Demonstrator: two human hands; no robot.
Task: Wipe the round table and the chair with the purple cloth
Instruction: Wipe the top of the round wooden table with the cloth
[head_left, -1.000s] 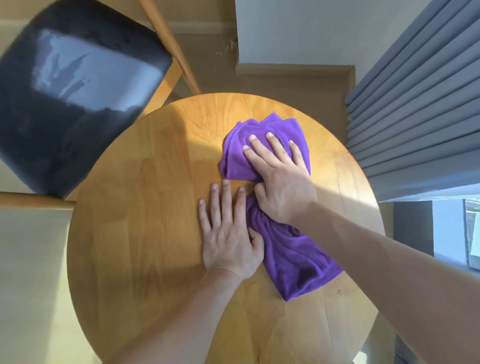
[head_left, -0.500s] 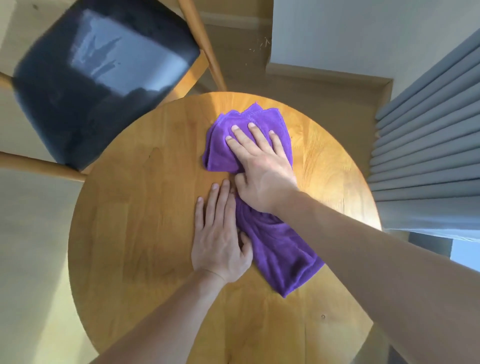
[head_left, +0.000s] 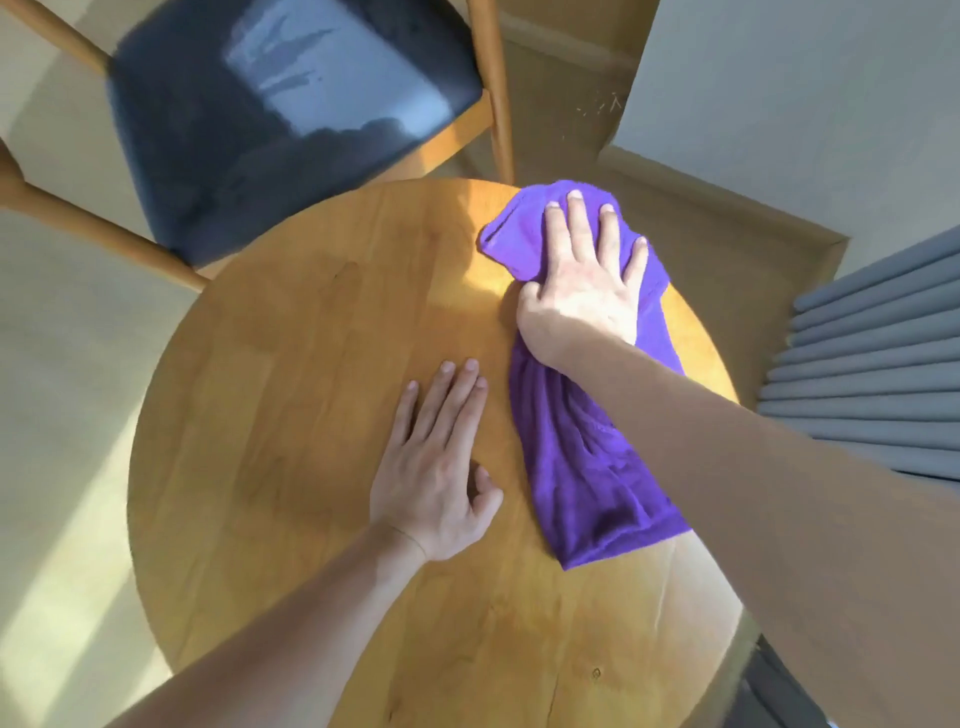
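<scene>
I wipe the desk (head_left: 291, 415): my flat right hand (head_left: 584, 283) presses the purple cloth (head_left: 592, 467), my flat left hand (head_left: 436, 467) holds nothing. Next I should do the chair (head_left: 218, 156).

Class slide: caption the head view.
Right hand presses purple cloth on round table; left hand rests flat.

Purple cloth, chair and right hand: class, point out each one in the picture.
purple cloth (head_left: 597, 467), head view, on the lower trailing fold.
chair (head_left: 218, 156), head view, on the dark seat cushion.
right hand (head_left: 584, 280), head view, on the back of the hand.
</scene>
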